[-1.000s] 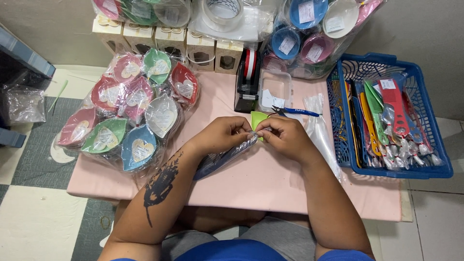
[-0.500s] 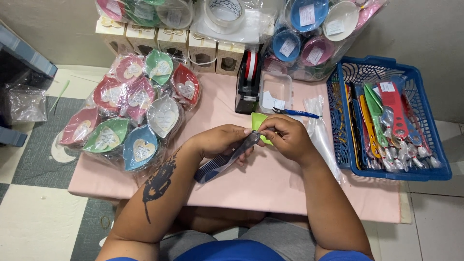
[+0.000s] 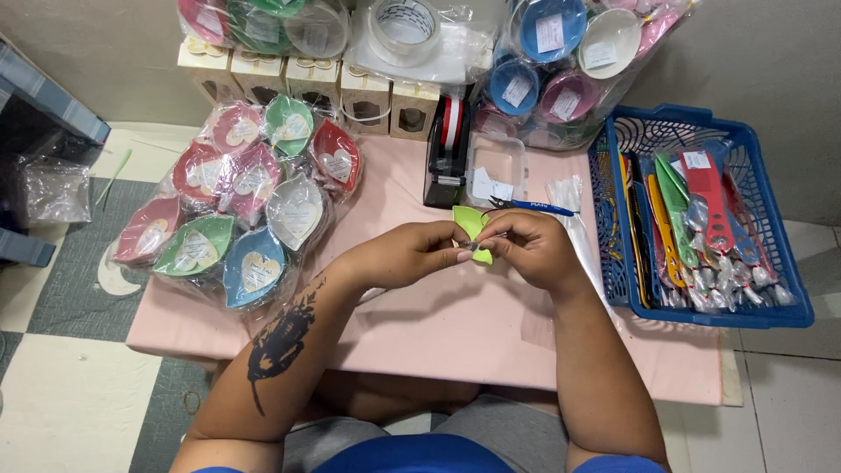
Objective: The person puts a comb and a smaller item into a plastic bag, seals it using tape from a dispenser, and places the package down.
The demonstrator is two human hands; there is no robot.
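Head view: both hands meet over the middle of the pink tabletop [image 3: 438, 342]. Left hand [image 3: 407, 254] is curled nearly closed, thumb and forefinger pinching a small silvery piece [image 3: 474, 247] at the edge of a lime-green leaf-shaped plastic dish [image 3: 473, 229]; right hand [image 3: 530, 250] is closed the same way on it from the other side. The dish is mostly hidden by the fingers and I can't tell whether it rests on the table or is lifted off it. Risks, as I judge them: the grip is fingertips only on a tiny part, so a slip would drop it onto a crowded surface where it's easy to lose; an elbow swing left could knock the heap of bagged leaf-shaped dishes in red, green, blue and white [image 3: 232, 206], which overhangs the table's left edge. A blue-handled pen-like tool [image 3: 534, 208] lies just beyond the right knuckles and could get nudged. Surface also carries a black tape dispenser [image 3: 448, 153], a clear lidded box [image 3: 495, 166], cream cartons [image 3: 289, 79] along the back, and a blue plastic basket of coloured utensils [image 3: 701, 219] at right. Checkered tile floor [image 3: 61, 377] below, plain wall behind.
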